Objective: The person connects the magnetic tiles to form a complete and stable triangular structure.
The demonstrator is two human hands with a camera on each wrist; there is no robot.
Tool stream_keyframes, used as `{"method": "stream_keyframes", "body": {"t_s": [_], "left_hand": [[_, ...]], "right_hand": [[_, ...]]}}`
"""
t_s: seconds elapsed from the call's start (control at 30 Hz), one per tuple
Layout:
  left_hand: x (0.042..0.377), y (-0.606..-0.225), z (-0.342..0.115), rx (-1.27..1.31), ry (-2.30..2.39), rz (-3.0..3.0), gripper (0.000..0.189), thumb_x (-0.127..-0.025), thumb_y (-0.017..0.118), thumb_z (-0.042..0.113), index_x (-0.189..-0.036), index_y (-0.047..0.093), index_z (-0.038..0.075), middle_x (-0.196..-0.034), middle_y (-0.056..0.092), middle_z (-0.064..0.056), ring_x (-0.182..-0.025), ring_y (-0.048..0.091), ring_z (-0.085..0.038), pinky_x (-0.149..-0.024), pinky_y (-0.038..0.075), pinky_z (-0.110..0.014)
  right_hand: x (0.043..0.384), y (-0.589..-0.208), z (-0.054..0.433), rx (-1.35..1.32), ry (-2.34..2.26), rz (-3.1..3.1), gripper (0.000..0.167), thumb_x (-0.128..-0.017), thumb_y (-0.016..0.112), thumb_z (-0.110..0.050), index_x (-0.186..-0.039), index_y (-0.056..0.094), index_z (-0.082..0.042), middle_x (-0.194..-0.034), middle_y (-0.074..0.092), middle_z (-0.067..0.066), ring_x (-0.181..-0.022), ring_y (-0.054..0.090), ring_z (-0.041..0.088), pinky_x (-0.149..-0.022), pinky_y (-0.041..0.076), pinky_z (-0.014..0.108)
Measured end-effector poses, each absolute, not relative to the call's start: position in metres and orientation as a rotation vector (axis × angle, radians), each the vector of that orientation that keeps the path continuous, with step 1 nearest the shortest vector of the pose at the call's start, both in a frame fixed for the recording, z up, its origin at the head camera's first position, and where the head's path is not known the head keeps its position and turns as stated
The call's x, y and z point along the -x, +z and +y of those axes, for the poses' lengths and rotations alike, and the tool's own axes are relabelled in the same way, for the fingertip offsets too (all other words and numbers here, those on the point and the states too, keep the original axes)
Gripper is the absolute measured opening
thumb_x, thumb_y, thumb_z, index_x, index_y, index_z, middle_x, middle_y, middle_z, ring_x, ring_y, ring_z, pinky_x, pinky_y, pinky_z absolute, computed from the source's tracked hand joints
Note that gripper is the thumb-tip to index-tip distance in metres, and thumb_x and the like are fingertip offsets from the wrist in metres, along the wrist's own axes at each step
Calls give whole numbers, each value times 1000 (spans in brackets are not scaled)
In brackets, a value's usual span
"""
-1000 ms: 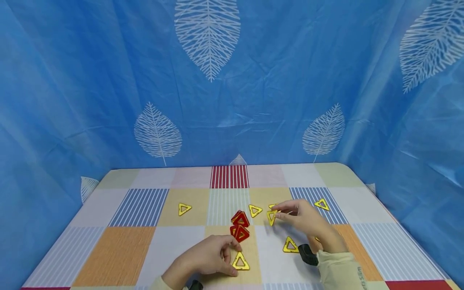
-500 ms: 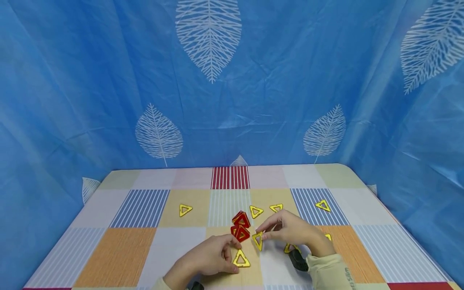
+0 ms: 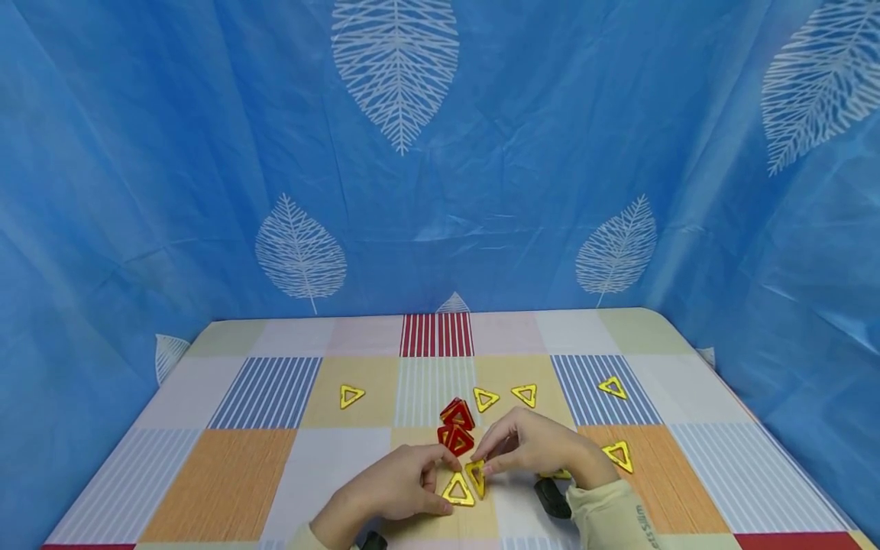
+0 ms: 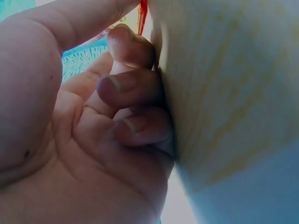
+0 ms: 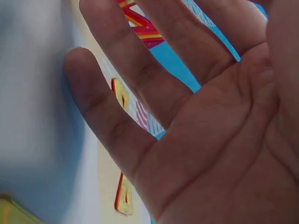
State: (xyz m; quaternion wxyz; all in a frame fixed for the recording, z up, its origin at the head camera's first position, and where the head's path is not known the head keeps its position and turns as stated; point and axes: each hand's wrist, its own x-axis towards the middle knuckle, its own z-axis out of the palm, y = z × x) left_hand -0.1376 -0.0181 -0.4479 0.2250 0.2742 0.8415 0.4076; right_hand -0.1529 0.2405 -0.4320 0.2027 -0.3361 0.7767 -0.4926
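My left hand (image 3: 402,483) rests on the table, thumb and index finger gripping a flat yellow triangular magnetic tile (image 3: 458,502) from its left side. Its other fingers curl under, as the left wrist view shows. Between the thumb and fingertips of my right hand (image 3: 532,447) is a second yellow triangular tile (image 3: 471,479), tilted up right beside the first one. Just beyond both hands stand two small red pyramid-like shapes made of triangular tiles, a rear one (image 3: 457,413) and a front one (image 3: 456,441). In the right wrist view the held tile is hidden.
More yellow triangles lie around: one at left (image 3: 343,396), two behind the right hand (image 3: 477,400) (image 3: 524,387), and others to the right (image 3: 612,380) (image 3: 629,457). Another (image 3: 560,474) is partly covered by the right wrist. A blue leaf-print curtain (image 3: 481,191) encloses the patchwork-covered table (image 3: 296,336).
My right hand has carried its yellow tile leftward and nearer, from the back tiles to beside the left hand's tile. The left hand has stayed in place.
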Motion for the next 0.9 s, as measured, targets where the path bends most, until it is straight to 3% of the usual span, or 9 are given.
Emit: {"method": "stream_keyframes", "body": {"t_s": [0.27,0.6,0.9], "left_hand": [[136,-450,-19,-775,1131,2312,36,-79,87,17,-109,67,19,-64,54,5,-53,45,-7,-48,32,-23],[136,-449,-19,-779,1134,2316,31,-80,87,16,-102,65,18,-63,54,6,-51,45,-6,-46,31,-22],[136,-450,-19,-802,1137,2338,29,-79,87,16,-98,66,18,-63,55,7,-52,46,-5,-46,33,-22]], "right_hand": [[151,-436,234,924,-1406,2127,17,-89,77,-8,-104,78,-1,-105,75,9,-90,71,15,-81,56,32],[148,-438,222,831,-1351,2248,24,-75,90,-11,-96,80,-10,-87,75,0,-73,65,10,-67,54,25],[148,-442,218,771,-1263,2343,25,-68,94,-12,-87,78,-14,-80,71,-5,-72,62,12,-66,51,24]]}}
